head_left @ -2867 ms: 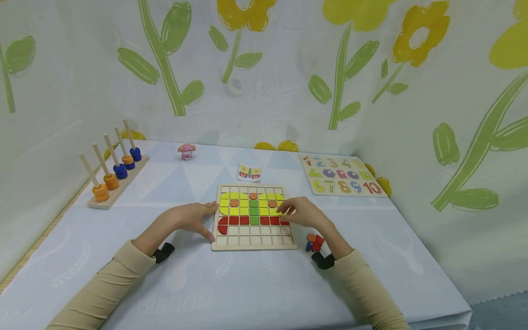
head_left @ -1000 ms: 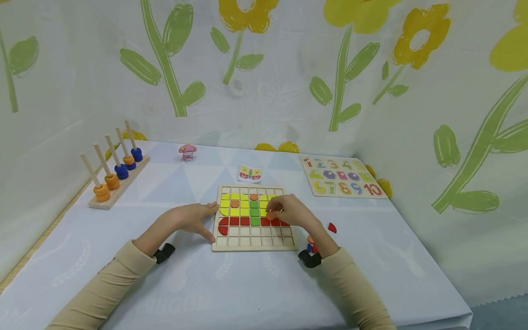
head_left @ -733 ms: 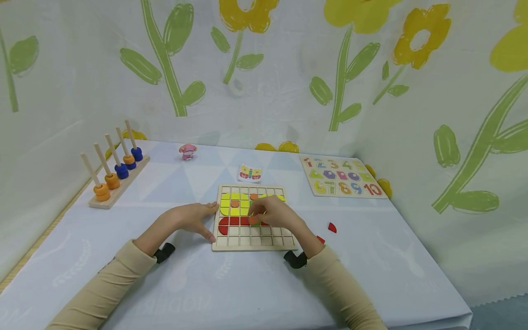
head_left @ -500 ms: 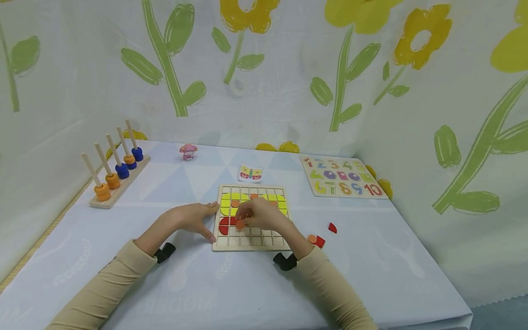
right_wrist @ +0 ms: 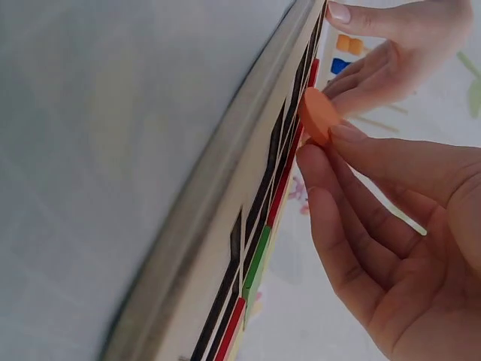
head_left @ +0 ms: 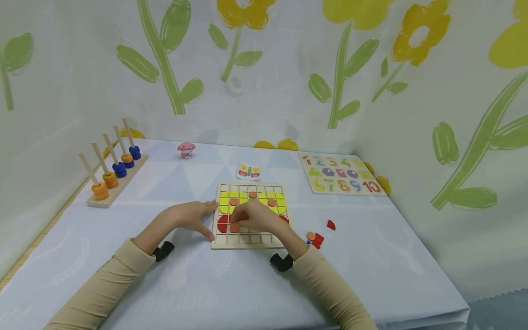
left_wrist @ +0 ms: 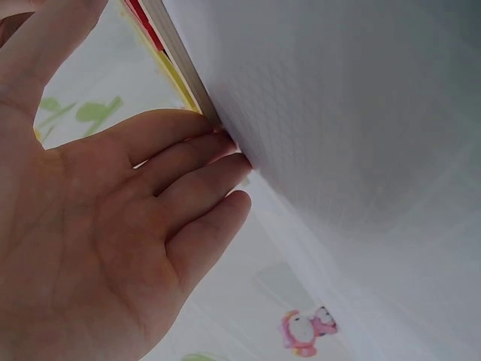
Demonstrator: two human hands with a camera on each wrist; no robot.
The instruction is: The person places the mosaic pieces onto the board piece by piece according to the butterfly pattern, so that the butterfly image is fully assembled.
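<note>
A wooden grid board lies in the head view's middle, with yellow, red, green and orange pieces set in its cells. My left hand rests at the board's left edge, fingers extended and touching the frame, as the left wrist view also shows. Over the board's lower left, my right hand pinches an orange disc between thumb and fingers. The disc is tilted, close over the cells beside a red rounded piece. My right hand hides part of the red row and the green column.
Loose red, orange and blue pieces lie right of the board, with a red quarter piece apart. Behind the board is a pattern card. A peg stacker, pink figurine and number puzzle stand farther out.
My right hand has gone from the board's right side leftward across it, now carrying an orange disc. A red quarter piece has come to lie apart from the loose pile. My left hand stays put.
</note>
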